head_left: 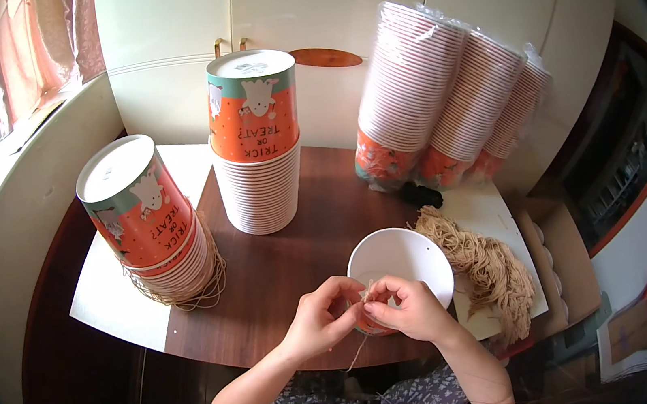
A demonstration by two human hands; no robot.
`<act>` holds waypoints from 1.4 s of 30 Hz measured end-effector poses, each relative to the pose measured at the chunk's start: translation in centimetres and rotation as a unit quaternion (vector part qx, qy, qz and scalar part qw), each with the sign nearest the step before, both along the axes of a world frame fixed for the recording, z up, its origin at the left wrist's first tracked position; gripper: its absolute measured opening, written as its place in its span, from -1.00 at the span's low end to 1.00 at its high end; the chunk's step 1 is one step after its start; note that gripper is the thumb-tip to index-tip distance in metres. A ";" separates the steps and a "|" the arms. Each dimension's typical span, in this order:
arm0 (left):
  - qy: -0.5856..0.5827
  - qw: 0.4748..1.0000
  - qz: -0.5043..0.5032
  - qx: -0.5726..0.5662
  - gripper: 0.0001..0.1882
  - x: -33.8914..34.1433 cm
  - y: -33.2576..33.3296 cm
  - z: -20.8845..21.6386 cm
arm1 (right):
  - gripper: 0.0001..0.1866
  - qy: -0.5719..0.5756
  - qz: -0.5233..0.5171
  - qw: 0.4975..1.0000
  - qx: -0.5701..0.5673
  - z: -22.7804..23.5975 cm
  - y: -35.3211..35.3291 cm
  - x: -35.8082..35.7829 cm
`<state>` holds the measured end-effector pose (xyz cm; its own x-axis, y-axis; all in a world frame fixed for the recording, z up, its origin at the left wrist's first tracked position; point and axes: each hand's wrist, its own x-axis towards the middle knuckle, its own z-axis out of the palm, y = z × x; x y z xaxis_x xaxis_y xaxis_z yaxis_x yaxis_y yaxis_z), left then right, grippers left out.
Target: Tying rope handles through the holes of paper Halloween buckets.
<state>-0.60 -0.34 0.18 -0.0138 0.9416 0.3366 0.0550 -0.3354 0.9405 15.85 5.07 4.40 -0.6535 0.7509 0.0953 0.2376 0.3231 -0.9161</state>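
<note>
Orange and green print can be seen on a stack of upside-down buckets, set well to the left of the open white bucket, with thin loops draped around its lower part. A second upside-down stack is placed behind and left of the open bucket, on the brown tabletop. The bucket itself is stood mouth up near the front edge, and a small hole can be spotted in its inner wall. Right at its near rim, a strand of twine is pinched by the fingertips of the left hand and also by those of the right hand, so they're pretty much brought together there; a loose end is left hanging below. Behind it and to the right, plastic-wrapped stacks are lined up, leaning a bit. Just right of it, a tan hank is heaped, and further right a cardboard box is parked.
</note>
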 end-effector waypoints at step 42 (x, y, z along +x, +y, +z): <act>-0.104 0.990 -0.064 -0.075 -0.87 0.0 0.2 0.0 | -0.89 0.045 0.003 0.999 -0.006 -0.3 0.1 0.5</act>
<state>-0.55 -0.15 0.22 0.0545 0.9792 0.1954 -0.1796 -0.1828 0.9666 16.30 5.14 4.10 -0.6471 0.7486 0.1442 0.1528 0.3126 -0.9375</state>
